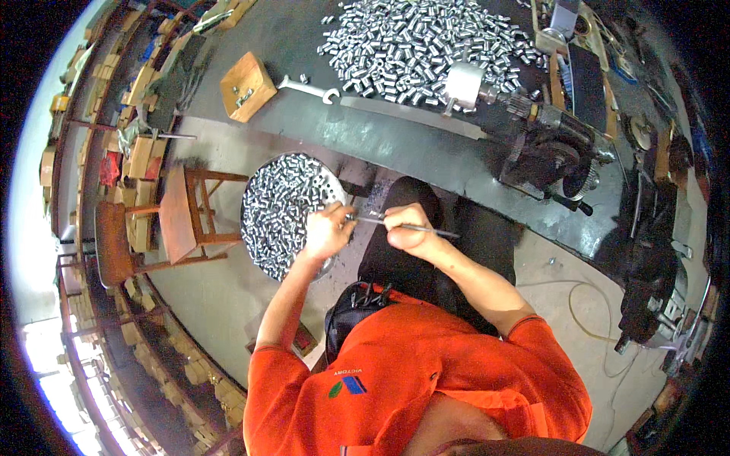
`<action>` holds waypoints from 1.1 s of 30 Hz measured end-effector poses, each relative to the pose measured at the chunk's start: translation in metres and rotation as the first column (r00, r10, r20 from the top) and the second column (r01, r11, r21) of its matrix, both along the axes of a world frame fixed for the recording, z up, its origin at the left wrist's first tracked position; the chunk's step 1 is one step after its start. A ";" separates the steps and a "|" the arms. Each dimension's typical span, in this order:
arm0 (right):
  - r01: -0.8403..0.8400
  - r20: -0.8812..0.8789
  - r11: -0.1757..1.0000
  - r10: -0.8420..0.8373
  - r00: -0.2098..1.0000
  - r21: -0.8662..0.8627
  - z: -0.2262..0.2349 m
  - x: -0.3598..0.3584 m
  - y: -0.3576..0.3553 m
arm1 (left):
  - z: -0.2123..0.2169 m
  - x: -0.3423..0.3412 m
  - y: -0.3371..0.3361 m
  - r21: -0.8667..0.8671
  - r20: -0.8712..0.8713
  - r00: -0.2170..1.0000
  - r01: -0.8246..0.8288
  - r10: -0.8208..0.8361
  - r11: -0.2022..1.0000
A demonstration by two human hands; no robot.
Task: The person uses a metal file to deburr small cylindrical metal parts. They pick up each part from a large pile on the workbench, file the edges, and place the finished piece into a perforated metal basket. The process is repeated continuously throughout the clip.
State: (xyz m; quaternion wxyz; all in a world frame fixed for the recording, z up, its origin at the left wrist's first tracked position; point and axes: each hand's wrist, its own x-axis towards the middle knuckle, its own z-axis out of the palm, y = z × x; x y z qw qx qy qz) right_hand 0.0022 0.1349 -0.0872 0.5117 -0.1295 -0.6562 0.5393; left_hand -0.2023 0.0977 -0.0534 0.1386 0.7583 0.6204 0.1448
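My right hand [408, 226] is closed around a thin metal rod [433, 229], which sticks out on both sides of the fist above my lap. The rod's left end reaches the fingers of my left hand [328, 230]. That hand is closed as well, and a small dark piece at its fingertips is too tiny to name. Just left of and below the left hand is a round metal tray [328, 181], perforated at its rim and heaped with short shiny metal cylinders [285, 213].
A large pile of similar cylinders [411, 49] covers the metal bench [304, 125] ahead. On it lie a wrench [308, 90], a wooden box [247, 85] and a machine [551, 148] with a handle. A wooden stool [182, 216] stands left, before shelves of boxes. A hose [576, 304] crosses the floor.
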 end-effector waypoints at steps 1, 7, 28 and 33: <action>-0.080 0.050 0.996 0.081 0.995 -0.030 0.005 0.002 0.000 | -0.005 0.005 -0.002 0.070 0.040 0.998 0.047 -0.050 0.996; 0.060 0.161 0.929 -0.127 0.979 0.365 0.010 0.008 -0.004 | 0.001 0.017 0.006 0.059 0.194 0.981 -0.011 0.000 0.998; 0.230 0.109 0.969 -0.239 0.965 0.087 0.001 0.009 -0.004 | 0.051 0.032 0.075 -0.280 0.919 -0.176 0.339 0.353 0.898; 0.238 0.138 0.970 -0.242 0.961 0.042 -0.001 0.006 -0.005 | 0.058 0.032 0.139 -0.407 0.879 0.314 0.101 0.359 0.908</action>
